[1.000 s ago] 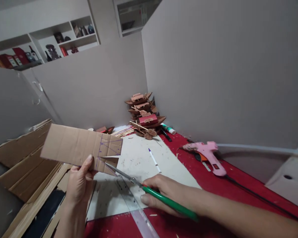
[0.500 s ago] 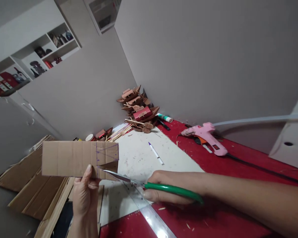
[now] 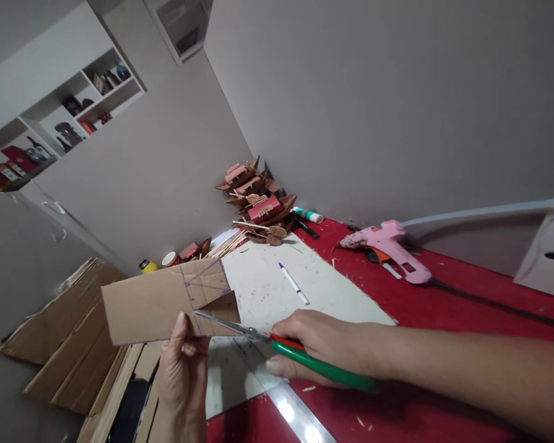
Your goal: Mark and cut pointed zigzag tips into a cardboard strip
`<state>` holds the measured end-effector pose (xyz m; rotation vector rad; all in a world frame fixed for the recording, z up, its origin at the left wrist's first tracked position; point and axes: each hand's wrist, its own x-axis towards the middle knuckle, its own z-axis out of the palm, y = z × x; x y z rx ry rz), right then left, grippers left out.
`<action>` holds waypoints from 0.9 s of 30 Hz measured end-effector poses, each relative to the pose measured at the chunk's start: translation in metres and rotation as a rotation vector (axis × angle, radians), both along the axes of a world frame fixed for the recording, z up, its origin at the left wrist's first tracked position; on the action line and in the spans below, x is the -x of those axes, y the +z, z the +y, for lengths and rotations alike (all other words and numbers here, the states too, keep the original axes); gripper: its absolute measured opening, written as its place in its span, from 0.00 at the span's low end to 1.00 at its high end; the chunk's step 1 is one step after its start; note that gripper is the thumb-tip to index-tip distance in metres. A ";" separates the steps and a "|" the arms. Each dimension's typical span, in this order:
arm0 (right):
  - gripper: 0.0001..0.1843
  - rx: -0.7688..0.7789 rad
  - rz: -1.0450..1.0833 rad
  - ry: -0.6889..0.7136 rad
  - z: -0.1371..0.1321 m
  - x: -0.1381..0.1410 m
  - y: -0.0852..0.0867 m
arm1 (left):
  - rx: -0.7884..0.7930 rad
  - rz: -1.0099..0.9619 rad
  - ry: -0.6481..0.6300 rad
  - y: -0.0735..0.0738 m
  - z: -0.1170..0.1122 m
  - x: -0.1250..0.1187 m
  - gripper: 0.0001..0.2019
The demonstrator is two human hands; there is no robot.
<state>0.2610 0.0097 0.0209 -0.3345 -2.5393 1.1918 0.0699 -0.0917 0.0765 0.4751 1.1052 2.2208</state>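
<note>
My left hand pinches the lower edge of a brown cardboard strip and holds it up above the table edge. Purple pen lines mark the strip's right end. My right hand grips green-handled scissors. Their metal blades sit in the cardboard along a marked line at its lower right corner. A cut flap at that end hangs slightly apart.
A white sheet lies on the red table with a white pen on it. A pink glue gun lies at the right, a clear ruler near the front. Model pieces pile in the corner. Cardboard sheets lean left.
The cardboard strip has tilted and shifted right and lower. The scissor blades have gone further into its lower right corner. The view has swung slightly.
</note>
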 end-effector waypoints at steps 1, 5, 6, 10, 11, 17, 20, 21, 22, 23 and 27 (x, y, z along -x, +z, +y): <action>0.28 0.005 -0.006 -0.011 0.000 0.000 0.001 | 0.000 -0.025 -0.001 0.001 0.000 -0.002 0.17; 0.28 -0.038 -0.038 -0.083 -0.001 -0.002 0.004 | 0.039 -0.100 0.007 0.002 -0.001 -0.005 0.17; 0.27 -0.052 -0.047 -0.095 -0.002 -0.003 0.005 | 0.040 -0.104 0.003 0.003 -0.002 -0.006 0.17; 0.27 -0.104 -0.061 -0.126 -0.002 -0.005 0.009 | 0.050 -0.131 0.016 0.005 -0.004 -0.007 0.15; 0.27 -0.107 -0.064 -0.123 -0.003 -0.005 0.009 | 0.057 -0.145 0.031 0.005 -0.005 -0.008 0.15; 0.25 -0.135 -0.086 -0.159 -0.005 -0.004 0.012 | 0.075 -0.210 0.076 0.007 -0.009 -0.008 0.18; 0.23 -0.183 -0.079 -0.185 -0.006 -0.004 0.011 | 0.065 -0.201 0.031 0.005 -0.008 -0.006 0.19; 0.22 -0.201 -0.068 -0.190 -0.006 -0.004 0.010 | 0.058 -0.187 -0.001 0.004 -0.008 -0.005 0.19; 0.22 -0.218 -0.053 -0.192 -0.006 -0.004 0.009 | 0.052 -0.169 -0.041 0.002 -0.009 -0.003 0.19; 0.22 -0.233 -0.037 -0.194 -0.006 -0.003 0.008 | 0.043 -0.151 -0.087 0.001 -0.010 -0.001 0.18; 0.24 -0.249 -0.016 -0.197 -0.007 -0.002 0.005 | -0.018 -0.131 -0.269 -0.004 -0.015 0.006 0.16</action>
